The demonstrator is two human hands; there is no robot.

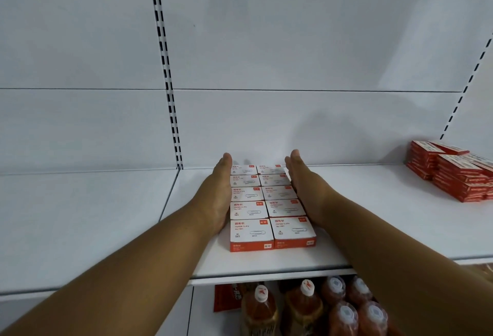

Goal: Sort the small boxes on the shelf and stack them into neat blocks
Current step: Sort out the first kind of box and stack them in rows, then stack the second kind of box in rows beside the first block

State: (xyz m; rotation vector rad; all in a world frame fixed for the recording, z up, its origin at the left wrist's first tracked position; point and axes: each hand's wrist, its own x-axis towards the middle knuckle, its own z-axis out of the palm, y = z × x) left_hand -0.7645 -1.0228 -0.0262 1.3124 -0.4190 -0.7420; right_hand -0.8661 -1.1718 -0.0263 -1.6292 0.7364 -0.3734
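Several small white-and-red paper clip boxes (268, 203) lie flat in two straight columns on the white shelf (266, 261). My left hand (217, 191) is flat, fingers straight and together, pressed against the left side of the block. My right hand (306, 189) is held the same way against the block's right side. Both palms face inward, with the boxes squeezed between them. Neither hand wraps around a box.
A pile of red boxes (453, 173) sits at the shelf's right end. Below the shelf edge stand several bottles of orange drink (306, 309) with white caps. A slotted upright (168, 68) runs up the white back panel.
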